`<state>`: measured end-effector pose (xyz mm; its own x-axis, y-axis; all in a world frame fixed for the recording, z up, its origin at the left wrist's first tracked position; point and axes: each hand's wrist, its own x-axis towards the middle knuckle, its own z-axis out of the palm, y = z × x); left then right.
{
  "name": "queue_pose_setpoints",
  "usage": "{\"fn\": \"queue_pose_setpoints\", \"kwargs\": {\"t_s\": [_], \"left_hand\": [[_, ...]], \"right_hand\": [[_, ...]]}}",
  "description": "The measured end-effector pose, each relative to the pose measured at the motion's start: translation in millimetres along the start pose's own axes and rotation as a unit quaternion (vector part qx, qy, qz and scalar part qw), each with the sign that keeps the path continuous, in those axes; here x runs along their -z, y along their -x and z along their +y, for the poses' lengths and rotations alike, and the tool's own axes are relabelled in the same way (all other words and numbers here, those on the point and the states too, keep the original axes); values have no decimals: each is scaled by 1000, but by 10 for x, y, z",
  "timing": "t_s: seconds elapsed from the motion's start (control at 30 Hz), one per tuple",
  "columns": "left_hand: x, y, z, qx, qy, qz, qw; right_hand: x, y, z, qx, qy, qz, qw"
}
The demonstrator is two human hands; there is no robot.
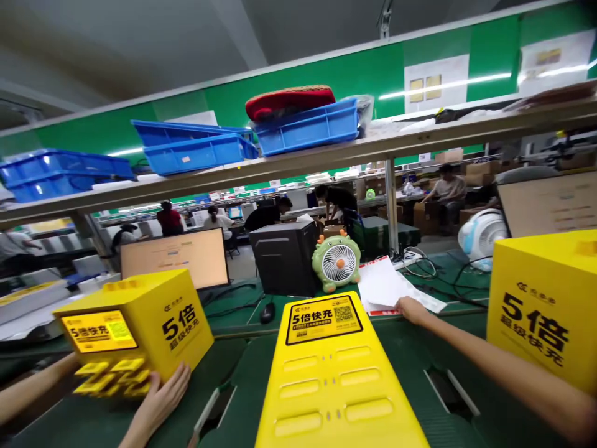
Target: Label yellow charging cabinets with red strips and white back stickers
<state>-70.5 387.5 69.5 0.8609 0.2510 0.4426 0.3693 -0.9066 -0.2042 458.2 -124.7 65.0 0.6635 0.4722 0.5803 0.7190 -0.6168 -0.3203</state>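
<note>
My right hand (413, 310) reaches in from the right, its fingers closed at the lower edge of a white sheet of paper (380, 283). The sheet lies on other papers with red print at the edge. My left hand is out of view. Straight ahead stands a tall yellow charger box (331, 379) with a black-framed label and rows of raised ridges; neither of my hands touches it. At the left, a co-worker's hands (161, 395) hold another yellow box (177, 336) with protruding yellow slots. A third yellow box (536, 311) stands behind my right forearm.
Behind the conveyor (247, 386) sit a green cartoon fan (336, 261), a black computer case (282, 258), a mouse (267, 313) and a monitor (175, 258). Cables and a white-blue fan (482, 236) lie to the right. Blue bins (308, 127) rest on the shelf overhead.
</note>
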Motion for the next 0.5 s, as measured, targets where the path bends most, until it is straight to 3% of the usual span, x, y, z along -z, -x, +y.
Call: {"fn": "queue_pose_setpoints", "kwargs": {"t_s": [0.13, 0.2, 0.23, 0.27, 0.3, 0.4, 0.43, 0.47, 0.5], "left_hand": [[765, -73, 490, 46, 64, -40, 996], [1175, -106, 1022, 54, 123, -45, 990], [1367, -147, 1402, 53, 184, -41, 981], [1546, -216, 1846, 92, 398, -36, 912], [1712, -316, 2329, 119, 591, -43, 797], [2146, -753, 3654, 74, 713, -74, 693], [2269, -901, 3952, 110, 799, -48, 589], [2374, -1027, 4154, 144, 844, -25, 517], [2457, -1119, 4264, 187, 866, 5, 463]], "right_hand": [[312, -205, -150, -13, -12, 79, 997], [560, -298, -340, -17, -24, 150, 988], [718, -314, -485, -2, -33, 183, 983], [895, -297, -665, 27, -46, 209, 977], [1084, -239, -879, 71, -60, 225, 970], [1617, 132, -1605, 248, -106, 204, 941], [1751, 280, -1821, 313, -128, 190, 922], [1853, 412, -1996, 396, -171, 161, 888], [1923, 516, -2120, 441, -211, 106, 866]]}}
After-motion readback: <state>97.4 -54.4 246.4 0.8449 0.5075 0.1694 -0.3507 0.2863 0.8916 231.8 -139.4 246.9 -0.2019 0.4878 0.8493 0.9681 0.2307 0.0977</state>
